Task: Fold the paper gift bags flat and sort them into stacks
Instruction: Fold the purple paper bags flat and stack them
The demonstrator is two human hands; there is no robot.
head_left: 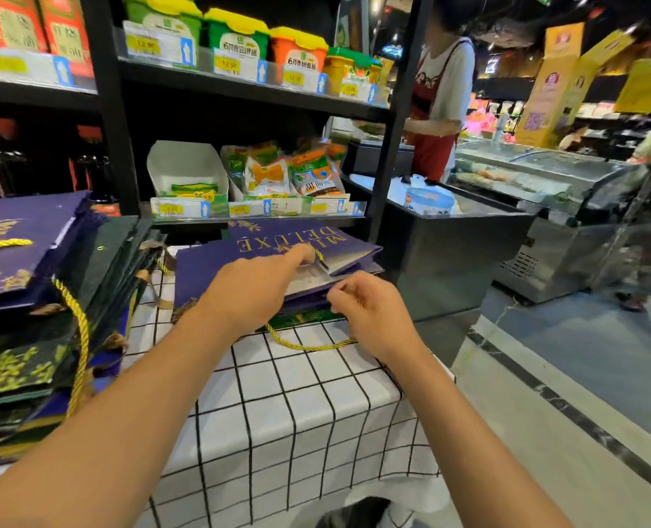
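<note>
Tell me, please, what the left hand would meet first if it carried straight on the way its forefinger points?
Probably nothing new: the left hand already has its forefinger on the purple bag, by the gold cord handle. Pushed farther, it would slide over the bag's face towards the shelf edge, though depth is unclear.

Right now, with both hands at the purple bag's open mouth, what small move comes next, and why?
Probably press the purple gift bag flat: its mouth gapes white beside the left hand, while the right hand pinches its near edge.
</note>
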